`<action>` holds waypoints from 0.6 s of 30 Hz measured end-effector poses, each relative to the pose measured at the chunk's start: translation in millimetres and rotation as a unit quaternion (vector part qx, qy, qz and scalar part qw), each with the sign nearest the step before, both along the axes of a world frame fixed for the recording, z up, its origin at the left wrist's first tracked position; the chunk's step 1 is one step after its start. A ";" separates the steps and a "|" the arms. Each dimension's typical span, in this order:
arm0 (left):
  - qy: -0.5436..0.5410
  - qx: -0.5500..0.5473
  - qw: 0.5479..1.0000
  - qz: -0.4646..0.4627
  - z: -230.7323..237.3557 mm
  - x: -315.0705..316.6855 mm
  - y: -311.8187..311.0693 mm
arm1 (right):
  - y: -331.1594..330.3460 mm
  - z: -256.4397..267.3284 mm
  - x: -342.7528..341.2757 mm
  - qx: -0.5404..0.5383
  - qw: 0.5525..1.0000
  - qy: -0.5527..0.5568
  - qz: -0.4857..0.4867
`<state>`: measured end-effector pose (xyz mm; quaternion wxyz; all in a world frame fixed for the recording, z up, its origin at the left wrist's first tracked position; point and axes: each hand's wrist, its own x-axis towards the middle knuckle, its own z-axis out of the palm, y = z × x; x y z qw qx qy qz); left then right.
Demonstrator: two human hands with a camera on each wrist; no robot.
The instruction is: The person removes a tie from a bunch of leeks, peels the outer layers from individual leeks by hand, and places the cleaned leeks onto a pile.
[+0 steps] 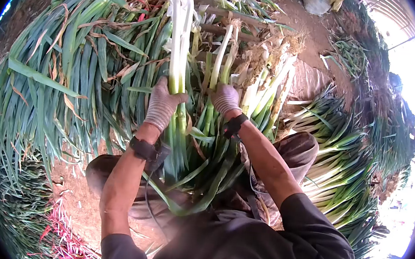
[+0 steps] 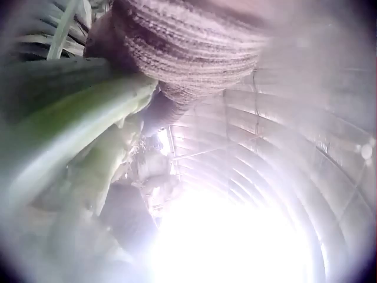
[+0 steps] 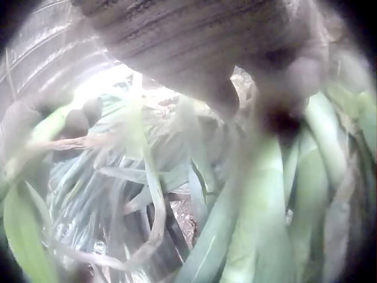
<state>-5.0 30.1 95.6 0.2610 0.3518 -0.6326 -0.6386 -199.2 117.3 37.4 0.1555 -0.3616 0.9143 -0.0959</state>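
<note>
My gloved left hand grips peeled green onions, their white shafts pointing away from me and their green leaves trailing over my lap. My gloved right hand grips thinner green onions just to the right. The two hands work side by side above the lap, a short distance apart. In the left wrist view, pale green stalks run out from under the ribbed glove cuff. Broad green leaves hang below the right hand in the right wrist view, where the fingers are dark and blurred.
A big heap of untrimmed green onions lies at left. Rooted, unpeeled ones lie just beyond the right hand. Cleaned ones are piled at right. Red and white ties lie at lower left on the dirt floor.
</note>
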 end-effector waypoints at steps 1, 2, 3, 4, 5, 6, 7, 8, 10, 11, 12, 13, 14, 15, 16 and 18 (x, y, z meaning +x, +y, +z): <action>-0.014 -0.013 1.000 0.005 -2.9 -0.7 -0.8 | -5.1 0.5 5.1 -0.011 1.000 -0.004 -0.011; 0.002 -0.027 1.000 0.012 -1.6 -3.5 -0.3 | -9.1 -4.4 8.6 -0.023 0.999 -0.008 -0.022; -0.042 -0.041 0.998 -0.006 0.9 -3.2 -0.7 | -12.8 -7.3 10.3 -0.036 0.999 -0.011 -0.034; -0.050 -0.007 0.999 -0.007 3.8 -2.3 1.1 | -18.5 -8.5 11.4 -0.037 0.997 -0.031 -0.055; -0.058 0.026 0.998 -0.005 21.4 -1.1 5.9 | -23.9 -13.9 10.9 -0.021 0.996 -0.045 -0.069; -0.039 0.035 0.999 0.000 27.2 -1.2 8.6 | -23.4 -12.6 8.8 -0.067 0.994 -0.067 -0.047; 0.003 0.031 0.999 -0.004 4.0 -3.9 3.1 | -19.7 -11.5 5.2 -0.111 0.989 -0.088 -0.029; 0.002 0.024 1.000 -0.006 0.3 -4.7 2.6 | -16.7 3.3 6.7 -0.147 0.984 -0.090 -0.030; 0.010 0.043 0.999 -0.008 6.9 -6.7 5.1 | -17.3 38.0 7.7 -0.260 0.956 -0.127 -0.052; 0.003 0.018 1.000 -0.001 7.9 -8.6 6.8 | -17.3 44.4 3.2 -0.317 0.931 -0.168 -0.067; -0.006 -0.008 1.000 0.005 9.3 -10.0 8.6 | -21.1 43.3 1.0 -0.435 0.861 -0.261 -0.033; -0.014 -0.034 0.999 0.010 11.2 -10.8 9.7 | -20.6 43.0 4.1 -0.436 0.863 -0.255 -0.002; 0.006 -0.034 0.999 0.003 2.7 -12.1 9.3 | -18.4 43.5 9.9 -0.437 0.864 -0.248 0.028; 0.001 -0.042 0.999 0.000 4.3 -12.2 12.4 | -14.6 39.5 11.7 -0.437 0.865 -0.239 0.059; -0.004 -0.049 0.999 -0.002 5.1 -12.2 17.4 | -10.9 29.5 11.0 -0.390 0.895 -0.207 0.064; 0.036 -0.027 0.999 -0.011 1.2 -13.1 28.7 | -2.2 31.2 23.9 -0.391 0.873 -0.292 0.004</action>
